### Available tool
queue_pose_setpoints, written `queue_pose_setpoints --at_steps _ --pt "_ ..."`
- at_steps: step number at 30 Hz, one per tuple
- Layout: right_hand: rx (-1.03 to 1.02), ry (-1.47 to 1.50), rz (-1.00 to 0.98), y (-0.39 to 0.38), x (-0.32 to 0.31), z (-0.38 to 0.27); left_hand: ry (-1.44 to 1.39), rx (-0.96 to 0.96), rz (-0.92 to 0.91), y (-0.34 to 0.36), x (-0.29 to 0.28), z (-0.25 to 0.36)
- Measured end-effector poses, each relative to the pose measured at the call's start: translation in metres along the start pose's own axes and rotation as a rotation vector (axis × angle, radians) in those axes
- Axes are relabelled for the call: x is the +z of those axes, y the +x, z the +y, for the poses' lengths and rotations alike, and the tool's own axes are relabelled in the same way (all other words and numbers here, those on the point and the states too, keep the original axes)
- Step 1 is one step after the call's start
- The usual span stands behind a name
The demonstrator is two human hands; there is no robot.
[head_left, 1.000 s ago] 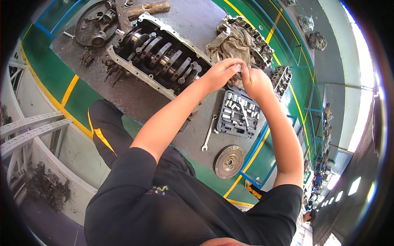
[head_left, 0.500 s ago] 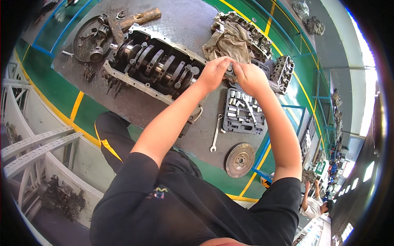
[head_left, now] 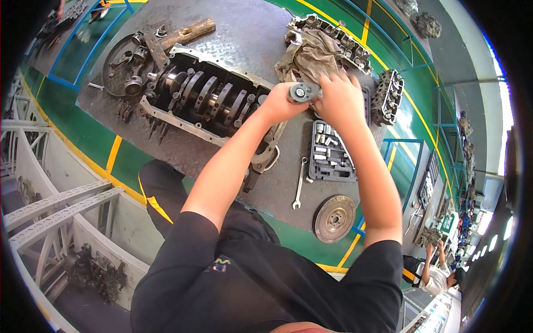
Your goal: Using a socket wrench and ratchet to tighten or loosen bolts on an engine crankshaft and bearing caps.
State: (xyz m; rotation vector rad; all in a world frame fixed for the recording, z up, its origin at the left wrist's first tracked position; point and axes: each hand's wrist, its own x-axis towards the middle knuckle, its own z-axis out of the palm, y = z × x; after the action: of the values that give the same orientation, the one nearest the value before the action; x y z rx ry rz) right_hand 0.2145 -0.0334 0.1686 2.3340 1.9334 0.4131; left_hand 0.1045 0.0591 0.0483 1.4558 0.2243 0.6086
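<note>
My left hand grips a grey metal part with a round centre, held above the right end of an open engine block with its crankshaft. My right hand is at the part's right side, its fingers lifted and apart, slightly blurred. Beyond it lie a crumpled brown rag and a cylinder head. Below my hands are an open socket set, a combination wrench and a round metal plate on the worktable.
A large toothed ring with pistons and a piece of wood lie at the back left. White metal framework stands to the left. Blue railings run along the right. Another person is at work at the lower right.
The grey part has come into clearer view between my hands. The fingers of my right hand have lifted and spread from their earlier closed grip. The whole scene has shifted slightly rightward in view.
</note>
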Motion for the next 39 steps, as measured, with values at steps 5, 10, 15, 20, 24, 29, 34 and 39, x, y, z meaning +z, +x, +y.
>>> queue_pose_setpoints --at_steps 5,10,15,20,24,29,34,39 --pt "0.115 0.193 -0.875 -0.011 -0.038 0.003 0.148 -0.053 0.220 -0.004 0.014 -0.008" --pt "-0.381 -0.059 -0.136 0.024 -0.021 0.011 0.082 -0.047 -0.210 -0.006 -0.001 -0.005" --pt "0.051 0.168 -0.787 -0.011 -0.020 0.006 0.100 -0.111 -0.050 -0.006 -0.005 0.005" --pt "-0.207 0.078 -0.691 0.008 -0.019 0.012 0.241 -0.130 -0.148 -0.010 -0.002 0.015" --pt "-0.108 0.089 -0.115 0.008 -0.010 0.015 0.148 -0.098 -0.006 0.001 -0.005 0.015" --pt "0.142 0.138 -0.718 -0.020 -0.005 0.011 0.417 -0.127 0.154 -0.007 0.006 0.008" --pt "-0.300 -0.099 -0.041 0.007 -0.011 0.024 0.299 -0.115 -0.053 -0.002 0.005 0.008" --pt "0.107 0.035 -0.601 -0.014 -0.021 0.004 0.160 -0.202 0.025 0.010 -0.001 0.007"
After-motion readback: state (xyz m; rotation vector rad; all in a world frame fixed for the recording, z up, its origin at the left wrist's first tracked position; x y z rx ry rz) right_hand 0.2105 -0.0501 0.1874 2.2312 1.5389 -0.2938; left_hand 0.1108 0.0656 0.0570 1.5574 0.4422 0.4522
